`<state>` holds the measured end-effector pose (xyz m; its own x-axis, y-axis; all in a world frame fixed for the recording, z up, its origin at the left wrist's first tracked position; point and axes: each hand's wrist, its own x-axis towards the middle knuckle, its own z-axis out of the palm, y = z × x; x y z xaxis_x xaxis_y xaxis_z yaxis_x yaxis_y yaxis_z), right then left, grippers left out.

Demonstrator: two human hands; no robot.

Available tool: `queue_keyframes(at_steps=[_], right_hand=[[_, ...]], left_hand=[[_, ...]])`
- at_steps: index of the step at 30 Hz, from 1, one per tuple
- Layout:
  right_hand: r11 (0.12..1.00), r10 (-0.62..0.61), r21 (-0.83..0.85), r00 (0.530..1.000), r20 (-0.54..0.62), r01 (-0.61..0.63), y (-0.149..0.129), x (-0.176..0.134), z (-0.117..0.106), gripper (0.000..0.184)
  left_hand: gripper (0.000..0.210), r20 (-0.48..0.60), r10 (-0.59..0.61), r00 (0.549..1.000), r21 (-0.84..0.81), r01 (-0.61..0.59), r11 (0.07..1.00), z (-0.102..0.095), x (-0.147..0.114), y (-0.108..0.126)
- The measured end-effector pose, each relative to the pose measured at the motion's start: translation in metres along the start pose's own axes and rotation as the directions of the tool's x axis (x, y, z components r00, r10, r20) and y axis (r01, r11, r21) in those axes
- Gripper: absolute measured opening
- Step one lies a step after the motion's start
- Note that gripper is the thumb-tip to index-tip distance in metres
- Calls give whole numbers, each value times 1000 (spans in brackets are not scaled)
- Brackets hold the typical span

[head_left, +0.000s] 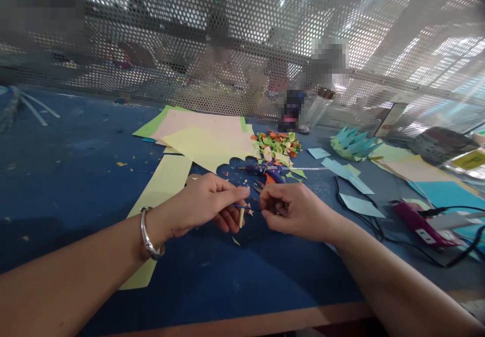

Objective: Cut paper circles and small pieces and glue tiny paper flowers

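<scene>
My left hand (215,200), with a silver bangle at the wrist, is closed with the thumb over the fingers. Between them is a narrow pale yellow paper strip (241,218). A thin dark blue stick or wire (244,206) crosses the strip and runs toward my right hand (286,208), whose fingers are pinched round its other end. Just beyond the hands lie a blue glue gun (255,169) with a clear glue stick in it and scissors (270,179) with orange handles, partly hidden behind my right hand. Small paper scraps (236,241) lie below.
Yellow and pink paper sheets (208,130) lie at the back, beside a heap of curled paper pieces (278,144). A blue spiky paper piece (352,142), light blue slips (361,204), a purple power strip (426,226) and black cables are on the right. A perforated metal screen (246,64) stands behind.
</scene>
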<state>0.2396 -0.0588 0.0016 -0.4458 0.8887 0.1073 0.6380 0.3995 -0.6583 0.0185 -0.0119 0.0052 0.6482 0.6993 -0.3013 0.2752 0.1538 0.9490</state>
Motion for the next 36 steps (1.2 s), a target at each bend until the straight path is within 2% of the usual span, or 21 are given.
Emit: queue_keyframes(at_steps=[3, 10, 19, 23, 27, 29, 36], right_hand=[[999, -32, 3, 999, 6, 32, 0, 0, 1, 10], [999, -53, 2, 998, 36, 53, 1, 0, 3, 11], [996, -74, -40, 997, 38, 76, 0, -1, 1, 11], [995, -76, -65, 997, 34, 78, 0, -1, -1, 11], [994, -77, -71, 997, 27, 79, 3, -1, -1, 9], [996, -65, -66, 997, 32, 67, 4, -1, -1, 9], [994, -74, -81, 997, 1, 74, 7, 0, -2, 9]], left_hand=[[31, -34, -23, 999, -9, 23, 1000, 2, 0, -1], [35, -10, -5, 1000, 57, 5, 998, 3, -3, 1], [23, 121, -12, 993, 133, -4, 991, -7, -4, 2], [24, 157, 66, 985, 243, -104, 964, -8, -4, 1], [30, 116, 231, 966, 430, -259, 865, -6, -5, 0], [32, 113, 269, 956, 468, -290, 834, -6, -5, 0], [23, 65, 200, 978, 289, -211, 934, -4, -1, -1]])
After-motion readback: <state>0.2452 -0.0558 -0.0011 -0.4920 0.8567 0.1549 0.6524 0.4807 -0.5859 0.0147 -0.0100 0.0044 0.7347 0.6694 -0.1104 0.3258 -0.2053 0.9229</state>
